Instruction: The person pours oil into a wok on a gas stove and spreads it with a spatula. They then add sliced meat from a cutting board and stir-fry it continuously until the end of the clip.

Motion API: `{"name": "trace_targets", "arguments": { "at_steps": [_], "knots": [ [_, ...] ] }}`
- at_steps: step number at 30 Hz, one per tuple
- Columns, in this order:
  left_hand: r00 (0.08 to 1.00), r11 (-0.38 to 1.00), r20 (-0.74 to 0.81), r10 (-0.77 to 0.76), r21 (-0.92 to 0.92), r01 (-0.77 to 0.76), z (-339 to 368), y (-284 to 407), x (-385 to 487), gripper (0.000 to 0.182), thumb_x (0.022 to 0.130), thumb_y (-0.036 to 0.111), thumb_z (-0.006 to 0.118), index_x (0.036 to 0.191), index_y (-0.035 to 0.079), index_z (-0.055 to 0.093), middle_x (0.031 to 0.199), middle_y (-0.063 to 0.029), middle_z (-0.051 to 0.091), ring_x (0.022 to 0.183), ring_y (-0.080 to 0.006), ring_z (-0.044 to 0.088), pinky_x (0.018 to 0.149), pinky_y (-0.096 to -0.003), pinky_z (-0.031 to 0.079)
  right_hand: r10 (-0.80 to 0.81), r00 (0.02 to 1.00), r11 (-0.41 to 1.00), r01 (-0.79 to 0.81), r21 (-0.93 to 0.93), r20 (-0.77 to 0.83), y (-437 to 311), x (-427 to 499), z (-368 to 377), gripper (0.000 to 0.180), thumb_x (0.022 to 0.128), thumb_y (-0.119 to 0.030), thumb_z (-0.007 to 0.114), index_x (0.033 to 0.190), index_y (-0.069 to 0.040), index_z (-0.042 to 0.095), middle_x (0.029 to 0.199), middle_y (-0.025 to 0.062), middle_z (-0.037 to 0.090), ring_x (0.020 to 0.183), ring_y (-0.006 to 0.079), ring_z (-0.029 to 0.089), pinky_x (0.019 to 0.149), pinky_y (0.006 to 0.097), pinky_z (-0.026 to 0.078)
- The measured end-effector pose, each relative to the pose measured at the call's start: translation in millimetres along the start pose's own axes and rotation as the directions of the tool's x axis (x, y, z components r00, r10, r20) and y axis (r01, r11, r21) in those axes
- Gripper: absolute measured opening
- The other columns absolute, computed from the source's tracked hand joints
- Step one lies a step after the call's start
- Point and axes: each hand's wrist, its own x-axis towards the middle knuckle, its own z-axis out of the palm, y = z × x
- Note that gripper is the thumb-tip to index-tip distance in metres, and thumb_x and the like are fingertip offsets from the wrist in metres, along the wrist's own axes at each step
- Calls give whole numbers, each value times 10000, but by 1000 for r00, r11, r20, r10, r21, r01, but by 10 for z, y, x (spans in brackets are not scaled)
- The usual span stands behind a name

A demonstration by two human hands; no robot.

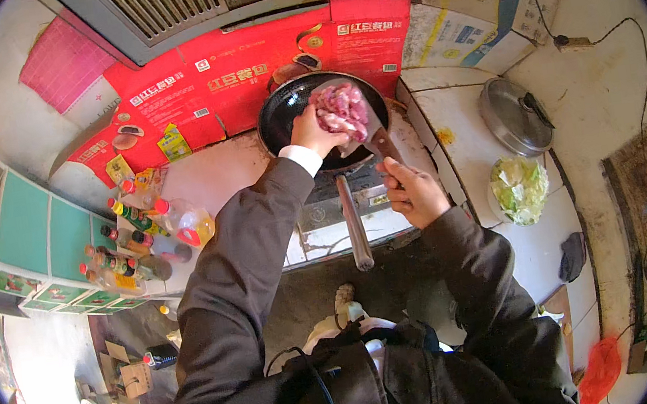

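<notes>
A heap of sliced raw meat (342, 109) lies on the broad blade of a cleaver (375, 124), held over the black wok (277, 111). My left hand (315, 131) presses against the left side of the heap, its thumb along the near edge and some fingers hidden by meat. The cleaver's wooden handle is gripped in my right hand (416, 192), to the right of the wok. Toward me from the wok juts its metal tube handle (354, 222), which neither hand touches. The meat hides part of the wok's interior.
Several sauce and oil bottles (146, 242) crowd the left counter. To the right sit a bowl of chopped cabbage (519, 190) and a metal lid (516, 116). Red cardboard (236, 82) lines the wall behind the wok, under a range hood (269, 3).
</notes>
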Motion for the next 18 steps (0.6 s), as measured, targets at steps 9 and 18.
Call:
{"name": "trace_targets", "arguments": {
  "at_steps": [9, 18],
  "knots": [
    [976, 962, 75, -206, -166, 216, 349, -1133, 389, 549, 522, 243, 821, 942, 9, 555, 863, -72, 643, 812, -195, 618, 756, -307, 478, -76, 987, 971, 41, -236, -144, 210, 770, 233, 207, 859, -254, 615, 836, -73, 517, 653, -23, 436, 446, 46, 364, 372, 217, 266],
    [956, 818, 249, -156, -510, 266, 472, -1051, 446, 507, 634, 42, 749, 1097, 3, 546, 969, -80, 648, 919, -173, 608, 815, -293, 471, -553, 827, 540, 261, -800, -104, 416, 1112, 54, 302, 832, -265, 631, 811, 32, 578, 578, 115, 519, 489, 170, 495, 470, 332, 398]
  ]
}}
